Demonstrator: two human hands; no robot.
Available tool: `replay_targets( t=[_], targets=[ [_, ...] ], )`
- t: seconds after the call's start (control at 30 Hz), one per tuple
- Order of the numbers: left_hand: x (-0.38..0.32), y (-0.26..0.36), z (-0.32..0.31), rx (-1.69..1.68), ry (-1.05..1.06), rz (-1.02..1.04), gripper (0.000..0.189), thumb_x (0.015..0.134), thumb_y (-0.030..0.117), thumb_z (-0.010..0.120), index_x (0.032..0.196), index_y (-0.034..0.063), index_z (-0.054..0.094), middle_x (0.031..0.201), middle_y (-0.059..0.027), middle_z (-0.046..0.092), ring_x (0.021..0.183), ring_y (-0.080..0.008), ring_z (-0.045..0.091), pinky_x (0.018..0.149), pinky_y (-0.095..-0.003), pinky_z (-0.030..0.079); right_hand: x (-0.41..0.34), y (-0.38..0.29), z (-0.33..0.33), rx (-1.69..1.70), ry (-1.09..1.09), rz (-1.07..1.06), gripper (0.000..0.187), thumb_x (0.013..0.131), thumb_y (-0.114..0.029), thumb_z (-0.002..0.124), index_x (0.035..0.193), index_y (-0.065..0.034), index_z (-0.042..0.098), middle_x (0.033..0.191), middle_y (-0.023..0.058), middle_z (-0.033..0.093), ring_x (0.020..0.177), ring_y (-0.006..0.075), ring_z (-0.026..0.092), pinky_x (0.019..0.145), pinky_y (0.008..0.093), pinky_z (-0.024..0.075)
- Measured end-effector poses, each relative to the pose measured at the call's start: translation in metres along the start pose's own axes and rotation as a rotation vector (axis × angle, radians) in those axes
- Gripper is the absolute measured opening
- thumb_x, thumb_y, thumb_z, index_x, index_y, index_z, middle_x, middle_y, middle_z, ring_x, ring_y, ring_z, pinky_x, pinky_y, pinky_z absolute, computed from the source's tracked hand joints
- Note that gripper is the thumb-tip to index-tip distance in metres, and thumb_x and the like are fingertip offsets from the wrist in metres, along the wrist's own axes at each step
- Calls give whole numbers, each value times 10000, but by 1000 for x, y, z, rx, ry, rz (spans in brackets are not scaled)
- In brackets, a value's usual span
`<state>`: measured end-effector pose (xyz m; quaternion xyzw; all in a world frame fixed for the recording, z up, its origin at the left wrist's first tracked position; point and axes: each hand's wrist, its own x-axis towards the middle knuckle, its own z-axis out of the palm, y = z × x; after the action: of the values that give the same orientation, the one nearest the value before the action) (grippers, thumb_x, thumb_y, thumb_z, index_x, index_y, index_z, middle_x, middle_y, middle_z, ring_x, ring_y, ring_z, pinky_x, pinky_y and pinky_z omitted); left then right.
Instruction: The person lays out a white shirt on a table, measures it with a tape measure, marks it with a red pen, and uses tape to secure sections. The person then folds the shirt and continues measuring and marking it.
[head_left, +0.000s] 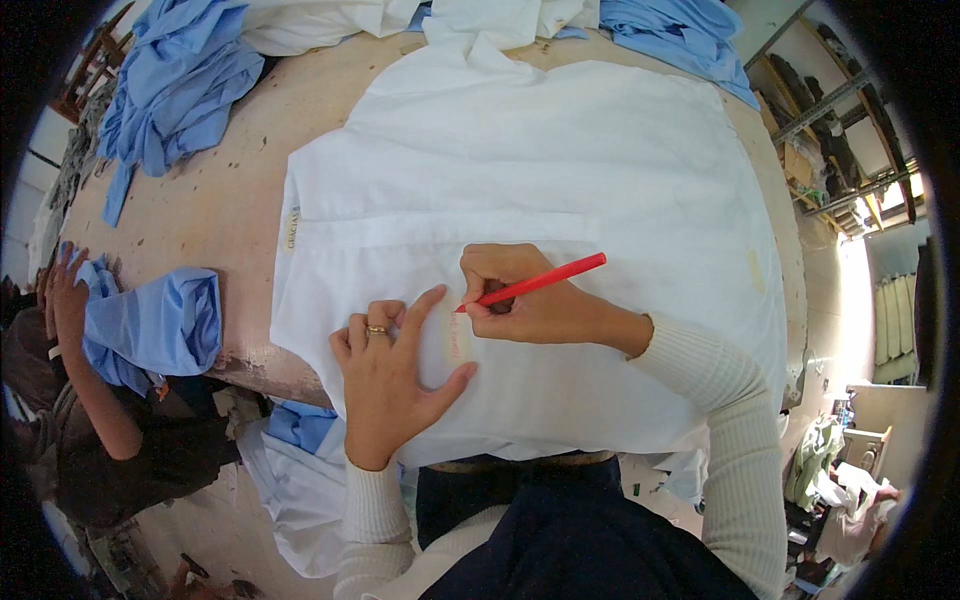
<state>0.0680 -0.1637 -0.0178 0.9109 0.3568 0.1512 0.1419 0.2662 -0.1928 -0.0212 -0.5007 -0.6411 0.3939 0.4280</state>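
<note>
A white garment (540, 165) lies spread flat before me, with a long stitched placket across its middle. In my right hand (525, 300) is a red pen (547, 279), its tip touching a small strip of yellowish tape (455, 349) on the cloth. Red handwriting runs along that strip. My left hand (394, 367) rests palm down just left of the tape, fingers apart, pressing on the fabric and wearing a ring. More tape strips sit at the garment's left edge (292, 229), bearing dark writing, and near its right side (755, 271).
The worn table (217, 195) carries crumpled blue garments (180, 90) at the back left and more blue cloth (675, 37) at the back right. At the left, another person's hand (67, 292) touches a folded blue garment (176, 319). Metal shelving (832, 112) stands at the right.
</note>
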Motion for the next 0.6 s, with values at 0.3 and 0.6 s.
replay_targets(
  t=[0.3,0.6],
  targets=[
    [0,-1,2,-1,26,11,673,650,477,689,1238,192,527,952,-81,454,903,-241,412,829,-394,258,1,1,2,37,22,6,219,691,-16,623,659,-16,406,636,71,435,576,135,407,519,282,351],
    [-2,0,0,20,19,16,679,643,460,696,1241,188,523,958,-84,450,896,-253,408,833,-398,264,-4,9,2,-56,135,-146,159,723,29,599,690,-21,452,682,50,445,611,106,440,530,256,369]
  ],
)
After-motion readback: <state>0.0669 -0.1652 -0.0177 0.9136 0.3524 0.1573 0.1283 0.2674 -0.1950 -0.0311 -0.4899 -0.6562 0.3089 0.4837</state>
